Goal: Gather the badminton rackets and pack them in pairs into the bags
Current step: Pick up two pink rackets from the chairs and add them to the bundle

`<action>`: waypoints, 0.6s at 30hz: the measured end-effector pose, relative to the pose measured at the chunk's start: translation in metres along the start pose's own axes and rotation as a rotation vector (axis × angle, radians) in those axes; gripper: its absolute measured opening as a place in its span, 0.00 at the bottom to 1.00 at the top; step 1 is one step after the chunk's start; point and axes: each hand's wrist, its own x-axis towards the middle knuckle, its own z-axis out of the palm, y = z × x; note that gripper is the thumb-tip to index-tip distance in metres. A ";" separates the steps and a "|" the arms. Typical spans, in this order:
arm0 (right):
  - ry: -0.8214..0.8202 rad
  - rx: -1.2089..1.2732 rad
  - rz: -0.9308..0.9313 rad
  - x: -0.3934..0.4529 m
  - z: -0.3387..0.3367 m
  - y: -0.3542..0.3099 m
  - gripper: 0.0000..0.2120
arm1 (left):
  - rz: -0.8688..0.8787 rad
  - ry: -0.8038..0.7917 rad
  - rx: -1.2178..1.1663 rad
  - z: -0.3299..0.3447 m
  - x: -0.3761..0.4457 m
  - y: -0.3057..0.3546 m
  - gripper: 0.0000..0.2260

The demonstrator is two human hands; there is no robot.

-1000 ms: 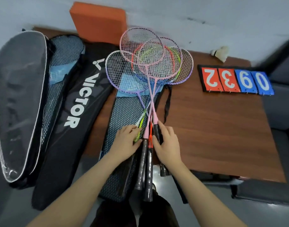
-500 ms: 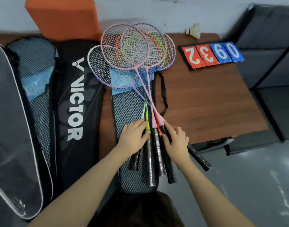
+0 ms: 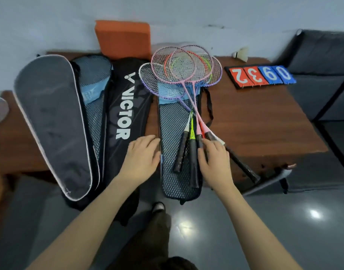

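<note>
Our left hand (image 3: 143,156) has slid off the rackets (image 3: 188,121) onto the mesh bag (image 3: 168,133) edge, flat and relaxed, while our right hand (image 3: 214,160), nearer, rests on handles pointing toward us.

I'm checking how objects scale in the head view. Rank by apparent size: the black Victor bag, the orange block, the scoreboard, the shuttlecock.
1. Black Victor bag, clearly largest.
2. Scoreboard and orange block look similar; the block sits farther back, so I won't rank them.
3. Shuttlecock, smallest.
</note>
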 end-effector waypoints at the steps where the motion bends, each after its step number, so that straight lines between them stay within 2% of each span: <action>1: -0.014 0.015 -0.035 -0.010 0.003 -0.008 0.15 | -0.019 0.016 0.031 -0.007 -0.017 -0.003 0.17; 7: -0.140 0.198 -0.153 -0.097 0.031 -0.053 0.16 | -0.113 0.044 0.103 -0.043 -0.137 -0.031 0.17; 10: -0.234 0.294 -0.195 -0.134 0.041 -0.084 0.18 | -0.251 0.049 0.139 -0.058 -0.195 -0.056 0.13; 14: -0.401 0.290 -0.262 -0.181 0.069 -0.114 0.16 | -0.484 -0.078 0.097 -0.058 -0.276 -0.092 0.15; 18: -0.649 0.151 -0.210 -0.216 0.118 -0.141 0.14 | -0.671 -0.254 0.048 -0.042 -0.345 -0.135 0.17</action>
